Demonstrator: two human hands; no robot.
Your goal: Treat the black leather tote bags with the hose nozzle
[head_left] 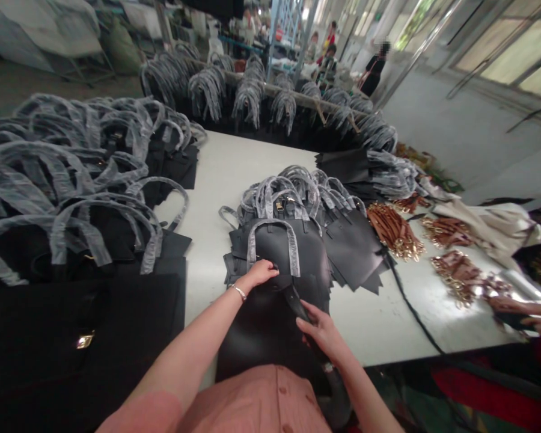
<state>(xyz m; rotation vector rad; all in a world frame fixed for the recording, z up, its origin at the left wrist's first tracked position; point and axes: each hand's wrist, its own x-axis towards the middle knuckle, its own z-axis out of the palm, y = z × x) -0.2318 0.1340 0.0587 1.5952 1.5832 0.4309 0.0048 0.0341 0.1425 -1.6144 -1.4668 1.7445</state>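
A black leather handbag (261, 337) lies flat in front of me, its plastic-wrapped handle (293, 246) arching away over the pile behind. My left hand (259, 273) is closed in a pinch on a small black part at the bag's top edge; its exact shape is hidden by the fingers. To the right and nearer my body, my right hand (318, 328) grips a long black strap (292, 296). This strap curves from the bag's upper edge down past my right wrist, where a small metal fitting shows.
Stacked black bags (130, 300) with wrapped handles cover the left side. More black pieces (356, 246) lie beyond my right hand. Brown straps with gold clasps (394, 231) and a dark cord (410, 310) lie on the white table (365, 331). Another person's hands (523, 310) appear far right.
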